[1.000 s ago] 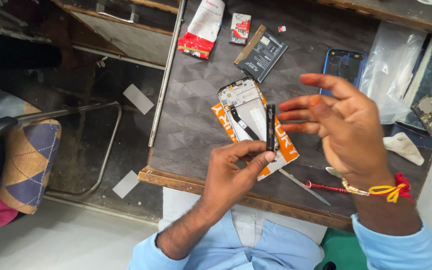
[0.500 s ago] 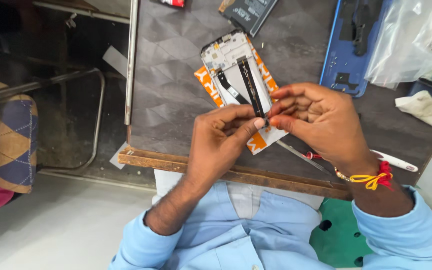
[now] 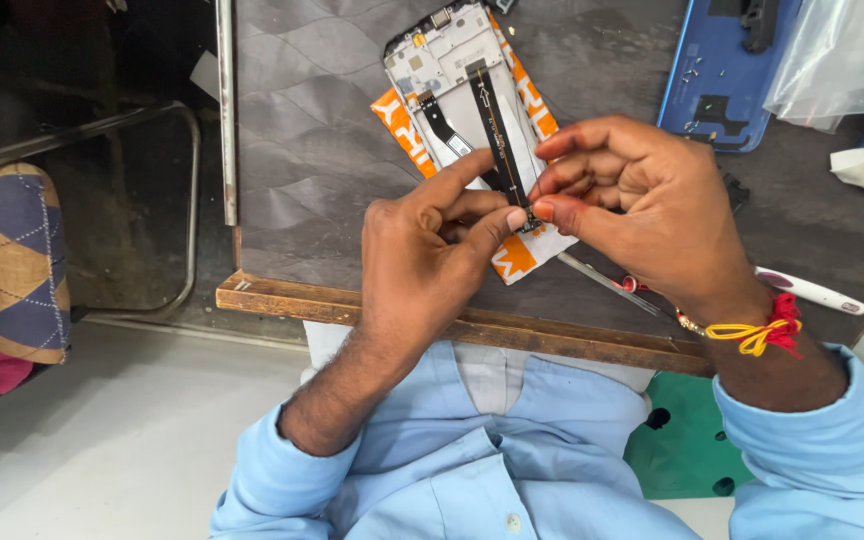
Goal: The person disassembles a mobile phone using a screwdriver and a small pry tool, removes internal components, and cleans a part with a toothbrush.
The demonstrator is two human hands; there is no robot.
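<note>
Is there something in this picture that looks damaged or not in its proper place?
The phone frame lies opened, askew on an orange-and-white packet. Its black flex strip stands loose, its lower end pinched between left hand and right hand. No breakage shows.

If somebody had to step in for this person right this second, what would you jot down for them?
Left hand: thumb and forefinger pinch the lower end of the long black flex strip; grip closed.
Right hand: fingertips pinch the same end from the other side; grip closed.
The opened phone frame lies face down on an orange and white packet, on the grey mat. The strip runs down its middle; its upper end sits at the frame, the lower end is lifted between the fingers.
A blue back cover lies up right; tweezers sit under the right wrist.
Done: frame opened. Left: strip not yet pressed flat.
</note>
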